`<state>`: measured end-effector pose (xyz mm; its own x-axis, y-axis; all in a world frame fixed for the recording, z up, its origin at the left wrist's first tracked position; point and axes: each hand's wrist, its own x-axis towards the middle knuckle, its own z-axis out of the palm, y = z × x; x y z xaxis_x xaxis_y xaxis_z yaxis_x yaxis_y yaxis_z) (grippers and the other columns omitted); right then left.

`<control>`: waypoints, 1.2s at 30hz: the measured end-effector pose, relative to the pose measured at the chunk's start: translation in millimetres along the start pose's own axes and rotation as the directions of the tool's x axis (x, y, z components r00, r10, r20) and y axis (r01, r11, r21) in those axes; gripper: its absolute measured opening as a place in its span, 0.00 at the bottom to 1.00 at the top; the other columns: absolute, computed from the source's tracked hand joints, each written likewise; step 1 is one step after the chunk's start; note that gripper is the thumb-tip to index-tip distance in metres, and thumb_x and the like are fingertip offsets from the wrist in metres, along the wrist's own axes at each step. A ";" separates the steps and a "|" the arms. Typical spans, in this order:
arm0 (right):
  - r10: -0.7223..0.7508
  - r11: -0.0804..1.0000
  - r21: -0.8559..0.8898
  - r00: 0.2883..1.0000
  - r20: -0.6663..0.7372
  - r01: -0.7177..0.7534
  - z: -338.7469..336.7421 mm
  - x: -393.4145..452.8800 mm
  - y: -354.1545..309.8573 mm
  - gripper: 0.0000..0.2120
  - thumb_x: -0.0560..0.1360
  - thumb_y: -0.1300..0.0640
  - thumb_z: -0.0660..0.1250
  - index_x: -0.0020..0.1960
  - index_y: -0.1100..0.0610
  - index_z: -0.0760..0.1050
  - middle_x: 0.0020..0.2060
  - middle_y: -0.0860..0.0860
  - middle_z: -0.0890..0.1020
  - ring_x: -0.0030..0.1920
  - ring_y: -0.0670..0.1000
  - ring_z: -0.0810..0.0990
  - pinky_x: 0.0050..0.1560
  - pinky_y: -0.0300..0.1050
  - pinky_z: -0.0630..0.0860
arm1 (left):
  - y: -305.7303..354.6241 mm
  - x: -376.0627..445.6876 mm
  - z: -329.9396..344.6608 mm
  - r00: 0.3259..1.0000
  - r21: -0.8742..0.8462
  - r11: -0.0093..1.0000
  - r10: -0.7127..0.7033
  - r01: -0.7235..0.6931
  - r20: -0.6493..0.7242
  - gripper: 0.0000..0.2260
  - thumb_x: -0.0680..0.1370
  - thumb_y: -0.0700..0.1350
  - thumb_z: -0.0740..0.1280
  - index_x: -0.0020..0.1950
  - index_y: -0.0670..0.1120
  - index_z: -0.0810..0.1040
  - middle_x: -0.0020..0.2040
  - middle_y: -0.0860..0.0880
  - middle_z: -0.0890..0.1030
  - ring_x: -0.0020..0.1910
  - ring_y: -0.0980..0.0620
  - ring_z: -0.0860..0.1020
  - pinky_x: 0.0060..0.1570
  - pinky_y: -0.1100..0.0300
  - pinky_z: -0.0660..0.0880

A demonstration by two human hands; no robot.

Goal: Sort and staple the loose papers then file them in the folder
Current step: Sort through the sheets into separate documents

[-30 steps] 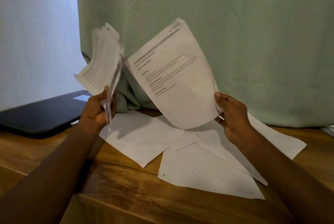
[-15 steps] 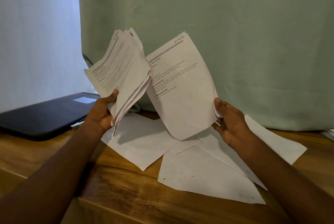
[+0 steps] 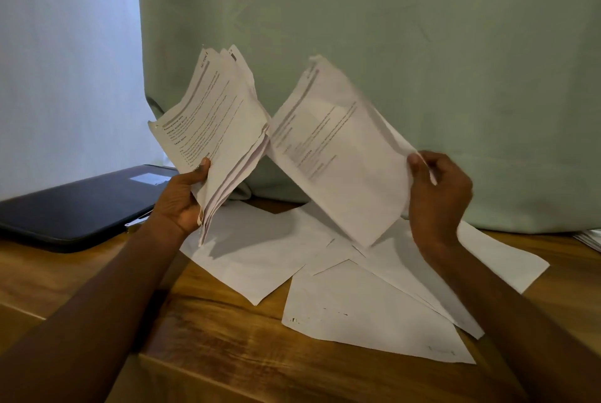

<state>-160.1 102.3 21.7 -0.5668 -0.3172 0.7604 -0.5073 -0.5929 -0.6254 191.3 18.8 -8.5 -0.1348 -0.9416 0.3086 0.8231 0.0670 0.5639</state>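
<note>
Head view, left hand (image 3: 182, 201) gripped a fanned stack of papers (image 3: 214, 129) by its lower edge, right hand (image 3: 439, 194) pinched a single blurry sheet (image 3: 338, 155) by its right edge, both held up over loose sheets (image 3: 260, 256) scattered on the wooden table (image 3: 227, 337), dark folder (image 3: 74, 204) lay flat far left, green curtain (image 3: 422, 45) close behind.

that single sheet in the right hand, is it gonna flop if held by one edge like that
Probably yes. The single sheet already bows and blurs while the right hand pinches only its edge, so it looks thin and floppy. It likely weighs almost nothing. The stack in the left hand fans apart, so it may slip.
</note>
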 end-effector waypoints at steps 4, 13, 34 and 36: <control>-0.589 0.703 -0.364 0.787 0.185 0.611 -12.0 9.5 4.9 0.06 0.82 0.54 0.68 0.53 0.54 0.83 0.43 0.47 0.86 0.39 0.49 0.80 0.47 0.50 0.71 | 0.2 0.6 -2.3 1.000 -0.016 1.000 0.021 -0.021 0.002 0.26 0.81 0.40 0.66 0.79 0.48 0.68 0.58 0.46 0.84 0.52 0.49 0.86 0.38 0.57 0.84; 0.073 0.606 -0.537 0.631 0.772 0.587 -12.8 -3.4 32.1 0.08 0.79 0.43 0.67 0.53 0.44 0.81 0.45 0.44 0.85 0.46 0.54 0.82 0.41 0.44 0.72 | 7.6 0.6 -8.0 0.992 -0.037 0.995 0.086 -0.090 -0.095 0.27 0.78 0.37 0.70 0.76 0.47 0.71 0.55 0.47 0.84 0.49 0.50 0.86 0.35 0.59 0.83; 0.326 0.853 -0.359 0.151 0.933 0.378 94.1 -132.0 -50.6 0.40 0.71 0.28 0.68 0.76 0.47 0.68 0.75 0.48 0.72 0.71 0.54 0.72 0.66 0.53 0.72 | 12.1 0.4 -24.7 0.966 0.018 0.990 0.144 -0.143 -0.215 0.24 0.80 0.39 0.69 0.76 0.44 0.70 0.54 0.44 0.83 0.43 0.49 0.86 0.34 0.58 0.82; 0.286 0.889 -0.350 0.241 0.928 0.294 89.5 -132.4 -48.9 0.34 0.72 0.34 0.72 0.72 0.49 0.74 0.69 0.48 0.78 0.65 0.53 0.77 0.62 0.50 0.76 | 11.3 2.2 -24.0 0.970 0.019 0.991 0.130 -0.129 -0.203 0.23 0.80 0.39 0.69 0.75 0.45 0.70 0.53 0.44 0.83 0.41 0.49 0.86 0.33 0.58 0.82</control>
<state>-2.2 107.1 -32.7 0.3207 -0.9324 0.1665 -0.8452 -0.3611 -0.3940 213.6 9.5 -19.8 0.0885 -0.9721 0.2173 0.8232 0.1942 0.5336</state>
